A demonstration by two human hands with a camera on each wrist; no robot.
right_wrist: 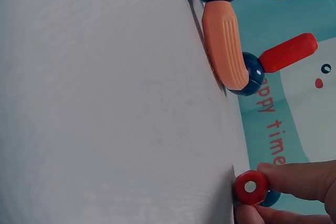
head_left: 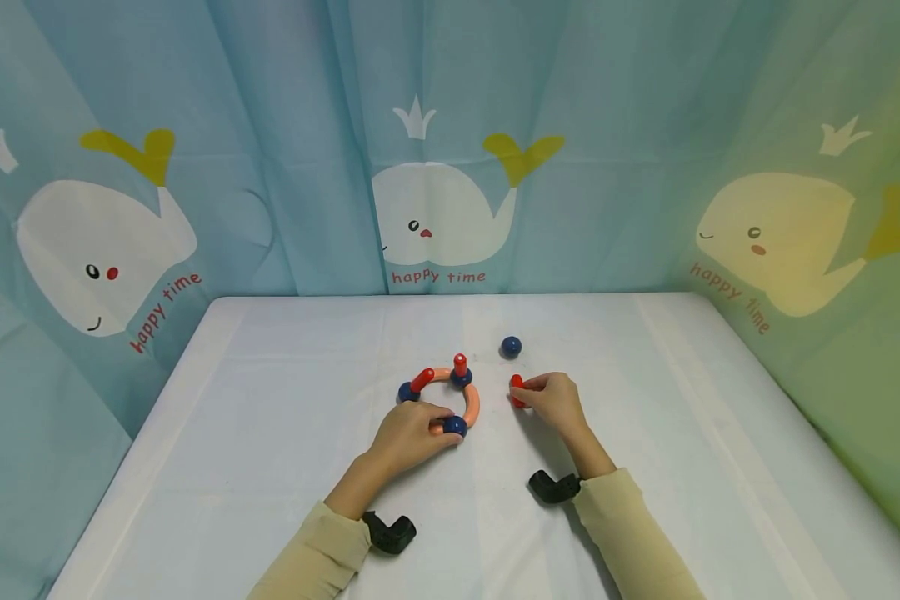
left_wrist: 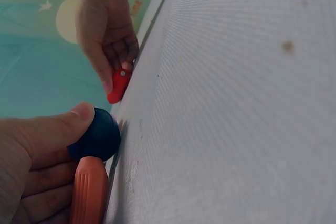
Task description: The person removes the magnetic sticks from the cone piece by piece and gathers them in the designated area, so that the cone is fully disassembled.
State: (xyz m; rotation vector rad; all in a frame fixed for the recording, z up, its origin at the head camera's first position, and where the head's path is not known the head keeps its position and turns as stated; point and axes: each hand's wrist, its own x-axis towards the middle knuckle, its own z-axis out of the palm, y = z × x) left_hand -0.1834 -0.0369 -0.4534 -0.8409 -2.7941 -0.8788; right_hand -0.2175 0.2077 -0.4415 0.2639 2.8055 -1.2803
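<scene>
A ring of curved orange rods joined by dark blue balls lies on the table. Two red rods stick up from the balls on its far side. My left hand pinches the near blue ball between thumb and fingers; in the left wrist view an orange rod meets that ball. To the right of the ring, my right hand pinches a loose red rod close over the table. The right wrist view shows this rod's end with a pale round spot in its centre.
A single blue ball lies on the white table beyond the right hand. Black wrist-worn devices jut from both cuffs. A curtain printed with whales hangs behind the table and along both sides.
</scene>
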